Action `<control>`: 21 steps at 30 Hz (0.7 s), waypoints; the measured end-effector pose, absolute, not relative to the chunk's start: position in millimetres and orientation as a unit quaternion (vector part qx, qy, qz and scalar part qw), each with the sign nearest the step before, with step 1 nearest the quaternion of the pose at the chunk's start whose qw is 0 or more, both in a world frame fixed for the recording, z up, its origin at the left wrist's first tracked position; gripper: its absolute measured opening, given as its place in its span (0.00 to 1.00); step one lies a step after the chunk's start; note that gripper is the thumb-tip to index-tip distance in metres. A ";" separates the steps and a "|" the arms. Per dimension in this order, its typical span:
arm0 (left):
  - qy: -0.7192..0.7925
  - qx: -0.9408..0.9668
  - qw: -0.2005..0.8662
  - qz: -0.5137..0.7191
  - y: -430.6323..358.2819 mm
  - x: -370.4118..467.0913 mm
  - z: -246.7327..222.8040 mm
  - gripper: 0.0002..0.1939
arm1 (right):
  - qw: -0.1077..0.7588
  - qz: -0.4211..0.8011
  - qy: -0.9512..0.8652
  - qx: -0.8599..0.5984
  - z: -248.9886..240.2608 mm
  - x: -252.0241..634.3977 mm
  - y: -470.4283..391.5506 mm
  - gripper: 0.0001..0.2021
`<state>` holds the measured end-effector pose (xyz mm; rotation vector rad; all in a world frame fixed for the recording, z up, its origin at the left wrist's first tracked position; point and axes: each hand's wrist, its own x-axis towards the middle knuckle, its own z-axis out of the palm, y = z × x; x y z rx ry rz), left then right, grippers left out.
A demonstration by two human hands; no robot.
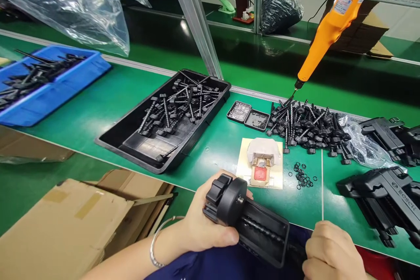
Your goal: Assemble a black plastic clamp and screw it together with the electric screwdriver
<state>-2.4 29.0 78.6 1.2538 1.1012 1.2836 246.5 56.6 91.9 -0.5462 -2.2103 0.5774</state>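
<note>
Head view, bottom centre: my left hand [210,223] and right hand [331,251] each clamp an end of the black plastic clamp body [252,223], below the loose O-rings [303,175].

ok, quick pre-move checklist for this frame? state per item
1. Left hand grips the knob end of the black clamp assembly: ok.
2. Right hand on the assembly's other end: ok; grip itself cannot tell.
3. Threaded rod seated in the assembly's channel: ok.
4. Orange screwdriver hanging free, untouched: ok.
5. O-rings loose on the green bench: ok.
6. Pile of black screws beside the small trays: ok.
</note>
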 end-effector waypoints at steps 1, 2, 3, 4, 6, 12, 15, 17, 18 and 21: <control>0.452 0.521 0.490 0.533 29.6 -1.2 79.4 0.28 | 0.405 0.261 -0.847 -0.223 91.5 244.8 58.3 0.13; 0.449 0.521 0.481 0.543 30.1 0.0 80.3 0.27 | 0.428 0.307 -0.810 -0.256 91.3 241.7 59.0 0.13; 0.449 0.519 0.473 0.553 30.2 1.3 81.2 0.26 | 0.451 0.361 -0.757 -0.306 91.0 237.5 58.8 0.14; 0.450 0.517 0.466 0.560 30.0 2.5 82.0 0.25 | 0.468 0.414 -0.691 -0.362 90.7 232.7 58.0 0.15; 0.458 0.518 0.447 0.568 28.7 4.1 83.2 0.25 | 0.483 0.496 -0.571 -0.442 90.5 223.6 55.0 0.18; 0.446 0.538 0.455 0.552 26.2 3.6 85.2 0.24 | 0.496 0.421 -0.675 -0.347 92.4 220.1 52.8 0.18; 0.440 0.548 0.464 0.539 27.4 4.7 86.1 0.24 | 0.486 0.233 -0.821 -0.186 91.2 223.0 64.6 0.17; 0.461 0.541 0.449 0.542 27.7 6.5 86.3 0.24 | 0.441 0.153 -0.875 -0.132 90.5 223.8 73.5 0.16; 0.478 0.533 0.439 0.542 27.5 7.4 86.1 0.24 | 0.425 0.148 -0.884 -0.125 90.4 224.2 76.5 0.16; 0.550 0.485 0.426 0.530 24.2 8.4 83.1 0.28 | 0.448 0.264 -0.832 -0.195 89.6 227.9 74.7 0.23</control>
